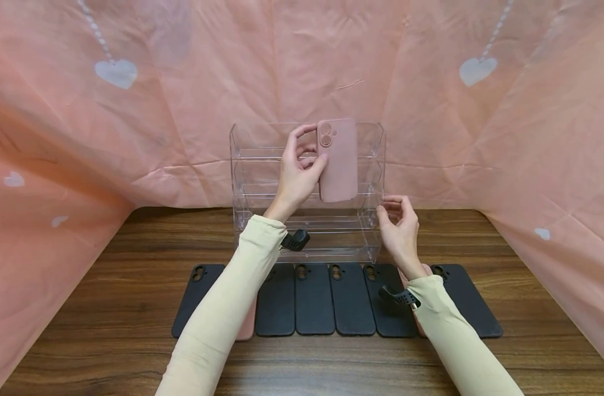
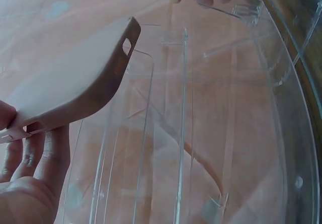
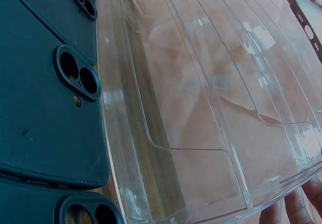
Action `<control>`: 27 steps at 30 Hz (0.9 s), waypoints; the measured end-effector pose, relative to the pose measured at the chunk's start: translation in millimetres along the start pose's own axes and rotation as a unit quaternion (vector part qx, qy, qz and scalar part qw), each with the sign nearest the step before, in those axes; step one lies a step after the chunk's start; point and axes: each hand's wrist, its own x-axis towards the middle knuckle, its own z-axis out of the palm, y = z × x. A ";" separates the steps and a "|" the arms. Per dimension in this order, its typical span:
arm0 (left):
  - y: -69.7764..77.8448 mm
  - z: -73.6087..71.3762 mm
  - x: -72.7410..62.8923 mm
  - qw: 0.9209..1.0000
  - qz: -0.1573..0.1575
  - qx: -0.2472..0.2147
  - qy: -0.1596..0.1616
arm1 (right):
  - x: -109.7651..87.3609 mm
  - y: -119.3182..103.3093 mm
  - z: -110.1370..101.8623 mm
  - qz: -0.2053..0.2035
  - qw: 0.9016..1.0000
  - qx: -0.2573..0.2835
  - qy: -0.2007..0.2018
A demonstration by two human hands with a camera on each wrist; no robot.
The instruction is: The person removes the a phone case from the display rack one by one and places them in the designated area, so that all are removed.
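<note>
A pink phone case [image 1: 338, 159] stands upright in front of the upper tiers of a clear tiered rack [image 1: 307, 256]. My left hand [image 1: 300, 170] pinches the case along its left edge, thumb on the camera-hole side and fingers behind. In the left wrist view, the case [image 2: 75, 73] shows its side with cutouts, apart from the rack. Low on the rack's right side, my right hand [image 1: 400, 228] grips the edge with thumb and curled fingers. In the right wrist view, only fingertips [image 3: 297, 209] show beyond the clear side panel.
Several black phone cases [image 1: 309, 302] lie in a row on the wooden table [image 1: 109, 308] before the rack. Pink cases [image 1: 247, 322] sit among them, partly hidden by my arms. Pink cloth [image 1: 193, 110] with hearts hangs behind and at both sides.
</note>
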 end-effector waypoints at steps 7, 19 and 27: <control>0.6 -9.2 -8.2 1.000 -0.022 -0.011 -0.005 | 0.9 0.6 1.0 0.000 1.000 0.003 0.000; -0.8 -30.8 -23.5 0.996 -0.071 -0.022 -0.040 | -0.2 1.8 2.3 -0.022 1.000 0.012 0.005; -0.7 -46.7 -31.8 0.994 -0.087 -0.020 -0.059 | 1.4 0.3 1.4 -0.021 1.000 0.015 0.002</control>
